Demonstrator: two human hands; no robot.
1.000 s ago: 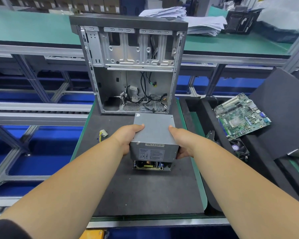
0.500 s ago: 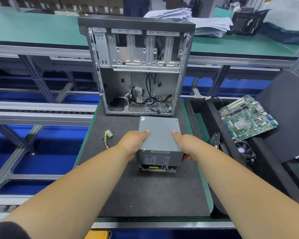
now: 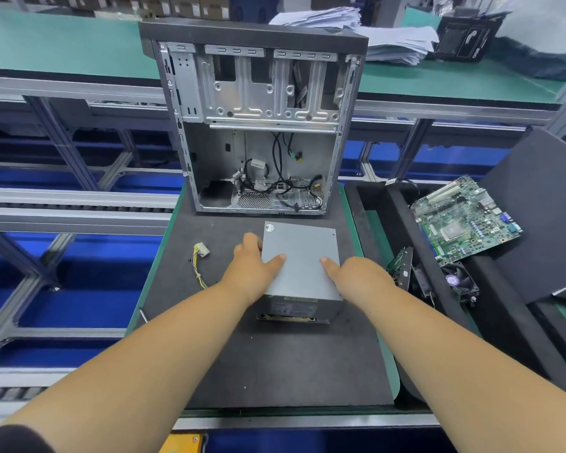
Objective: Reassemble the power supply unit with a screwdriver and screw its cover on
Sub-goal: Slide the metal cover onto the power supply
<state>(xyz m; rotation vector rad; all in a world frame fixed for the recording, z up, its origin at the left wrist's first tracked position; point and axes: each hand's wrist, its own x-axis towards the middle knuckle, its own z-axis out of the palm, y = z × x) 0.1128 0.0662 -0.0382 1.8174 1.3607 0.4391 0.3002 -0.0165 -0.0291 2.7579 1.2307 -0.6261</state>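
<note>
Both hands on the power supply cover, seating it.

Loose cable plug point(image 3: 200, 250) on the mat, well left. Left hand point(image 3: 255, 270) wrapped on the left edge of the cover point(image 3: 299, 259), thumb on top; right hand point(image 3: 356, 276) gripping the right edge, same pose. Power supply point(image 3: 294, 308) mid-bench between the two grips, long axis running away toward the open computer case point(image 3: 258, 125). Circuit board point(image 3: 464, 220) and fan point(image 3: 458, 279) off right. Screwdriver not identifiable.

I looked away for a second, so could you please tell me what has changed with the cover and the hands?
The cover has come down closer over the unit's base; less of the board shows beneath it. Both thumbs have shifted onto its top. The left hand and right hand still grip its sides. The case is unmoved.
</note>
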